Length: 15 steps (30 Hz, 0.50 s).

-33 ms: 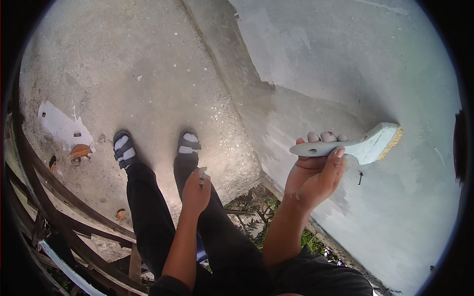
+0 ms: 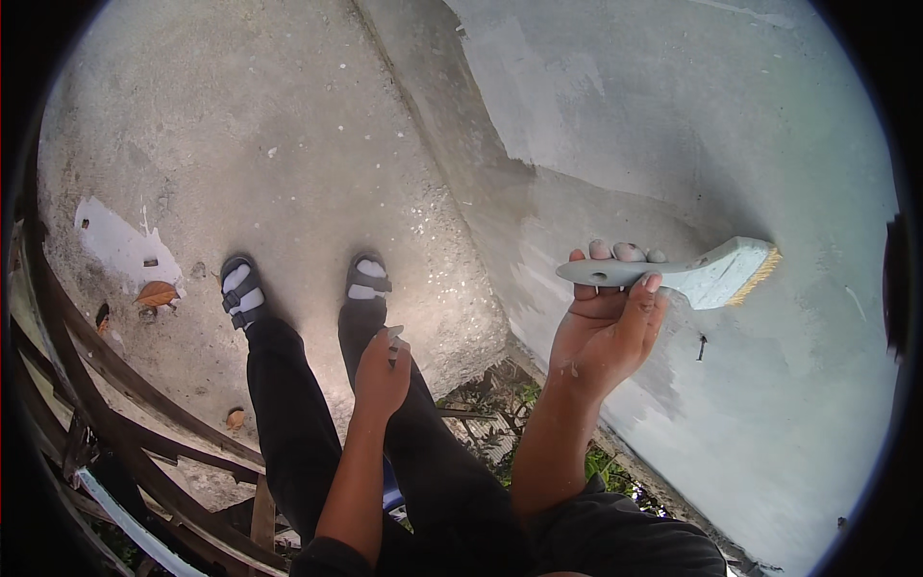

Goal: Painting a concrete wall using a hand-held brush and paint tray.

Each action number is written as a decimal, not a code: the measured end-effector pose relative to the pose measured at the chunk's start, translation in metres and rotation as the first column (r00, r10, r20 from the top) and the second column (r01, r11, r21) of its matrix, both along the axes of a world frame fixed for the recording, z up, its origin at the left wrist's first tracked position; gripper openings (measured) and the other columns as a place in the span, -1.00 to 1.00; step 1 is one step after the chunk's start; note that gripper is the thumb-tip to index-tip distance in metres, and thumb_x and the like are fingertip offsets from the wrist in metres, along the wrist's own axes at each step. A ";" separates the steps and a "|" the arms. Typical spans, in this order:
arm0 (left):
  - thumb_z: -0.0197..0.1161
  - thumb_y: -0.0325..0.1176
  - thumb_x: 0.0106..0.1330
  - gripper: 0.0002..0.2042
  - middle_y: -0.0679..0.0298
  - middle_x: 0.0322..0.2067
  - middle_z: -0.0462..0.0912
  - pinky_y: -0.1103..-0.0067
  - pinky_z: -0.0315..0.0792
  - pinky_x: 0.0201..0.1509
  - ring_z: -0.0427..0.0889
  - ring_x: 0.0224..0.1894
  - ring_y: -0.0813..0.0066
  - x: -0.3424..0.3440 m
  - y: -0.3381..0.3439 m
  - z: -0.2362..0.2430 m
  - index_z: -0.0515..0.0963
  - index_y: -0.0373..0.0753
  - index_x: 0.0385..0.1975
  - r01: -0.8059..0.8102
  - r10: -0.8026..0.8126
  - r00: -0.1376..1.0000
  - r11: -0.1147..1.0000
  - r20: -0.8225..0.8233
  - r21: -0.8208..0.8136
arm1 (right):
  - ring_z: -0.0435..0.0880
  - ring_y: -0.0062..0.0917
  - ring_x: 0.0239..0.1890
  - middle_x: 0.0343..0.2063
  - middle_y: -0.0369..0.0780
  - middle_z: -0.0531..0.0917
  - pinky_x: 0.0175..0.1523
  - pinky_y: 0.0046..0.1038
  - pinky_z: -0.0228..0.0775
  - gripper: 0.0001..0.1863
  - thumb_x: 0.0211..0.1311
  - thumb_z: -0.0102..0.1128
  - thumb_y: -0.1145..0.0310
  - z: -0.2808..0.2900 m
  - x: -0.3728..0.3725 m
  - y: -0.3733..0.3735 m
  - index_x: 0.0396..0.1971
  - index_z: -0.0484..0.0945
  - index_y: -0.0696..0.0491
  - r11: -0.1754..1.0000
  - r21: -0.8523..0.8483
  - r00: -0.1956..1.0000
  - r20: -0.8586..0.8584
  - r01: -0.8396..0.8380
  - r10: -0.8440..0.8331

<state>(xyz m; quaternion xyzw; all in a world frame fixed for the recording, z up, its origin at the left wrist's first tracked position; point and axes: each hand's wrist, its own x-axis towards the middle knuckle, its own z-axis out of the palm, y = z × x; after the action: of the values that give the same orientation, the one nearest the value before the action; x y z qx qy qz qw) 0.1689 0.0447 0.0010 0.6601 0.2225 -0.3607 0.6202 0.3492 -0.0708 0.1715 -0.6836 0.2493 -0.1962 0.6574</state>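
on the right side, a grey wall spans near to far, a lighter coating covering part of it. to its left extends a concrete floor. dark curved bars occupy the near left corner. two dark trouser legs stand on the floor, ending in strapped sandals. the brush is positioned in front of the wall, handle to the left, yellowish bristles to the right; bristle contact cannot be determined. the right hand grips the handle between thumb and fingers. the left hand is before the right trouser leg; its fingers are mostly hidden, so closure cannot be determined. a brown leaf lies at left. a dark nail sits in the wall near the brush.
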 end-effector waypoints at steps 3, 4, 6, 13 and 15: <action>0.07 -0.41 0.29 -0.82 0.15 -0.39 0.52 0.58 0.39 -0.33 0.52 -0.37 0.46 -0.002 -0.001 -0.001 0.40 -0.33 -0.18 -0.001 0.000 0.999 1.000 0.042 0.012 | 0.53 -0.22 -0.07 -0.17 -0.09 0.49 0.03 -0.16 0.45 -0.74 0.36 -0.09 0.31 -0.042 0.003 -0.002 -0.06 0.26 0.13 0.991 0.134 0.998 -0.061 0.021 -0.013; 0.07 -0.41 0.29 -0.83 0.15 -0.39 0.52 0.58 0.39 -0.32 0.52 -0.37 0.45 -0.001 -0.001 0.000 0.40 -0.33 -0.18 -0.002 0.002 1.000 1.000 0.029 0.004 | 0.54 -0.21 -0.07 -0.17 -0.08 0.49 0.03 -0.15 0.45 -0.75 0.36 -0.10 0.32 -0.057 0.002 -0.002 -0.08 0.26 0.14 0.984 0.174 0.996 -0.090 0.028 -0.012; 0.07 -0.39 0.26 -0.77 0.09 -0.35 0.53 0.51 0.41 -0.25 0.54 -0.33 0.31 -0.001 0.003 0.001 0.42 -0.34 -0.15 0.005 -0.005 1.000 1.000 -0.014 0.004 | 0.55 -0.20 -0.08 -0.16 -0.06 0.48 0.03 -0.16 0.46 -0.76 0.37 -0.11 0.34 -0.091 -0.001 0.002 -0.09 0.24 0.15 0.969 0.241 0.987 -0.161 0.048 -0.009; 0.08 -0.39 0.21 -0.72 0.08 -0.34 0.55 0.46 0.42 -0.21 0.57 -0.32 0.23 0.002 0.002 0.005 0.44 -0.34 -0.10 -0.016 0.015 1.000 0.999 -0.013 -0.028 | 0.54 -0.22 -0.06 -0.13 -0.03 0.44 0.00 -0.20 0.50 -0.79 0.37 -0.16 0.38 -0.193 0.001 0.011 -0.12 0.19 0.17 0.863 0.494 0.903 -0.411 0.102 0.128; 0.07 -0.39 0.22 -0.72 0.09 -0.35 0.55 0.46 0.42 -0.22 0.57 -0.32 0.24 0.004 0.001 0.008 0.44 -0.34 -0.10 -0.029 0.027 0.999 0.999 -0.035 -0.045 | 0.57 -0.24 -0.12 -0.17 -0.03 0.47 -0.03 -0.18 0.52 -0.81 0.37 -0.19 0.38 -0.206 0.006 0.012 -0.10 0.21 0.12 0.704 0.604 0.839 -0.544 0.374 0.022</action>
<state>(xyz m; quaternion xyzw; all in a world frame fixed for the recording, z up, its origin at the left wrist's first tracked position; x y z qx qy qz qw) 0.1731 0.0462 0.0092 0.6362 0.2341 -0.3685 0.6362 0.3552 -0.0592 -0.0348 -0.3874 0.5362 0.0357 0.7491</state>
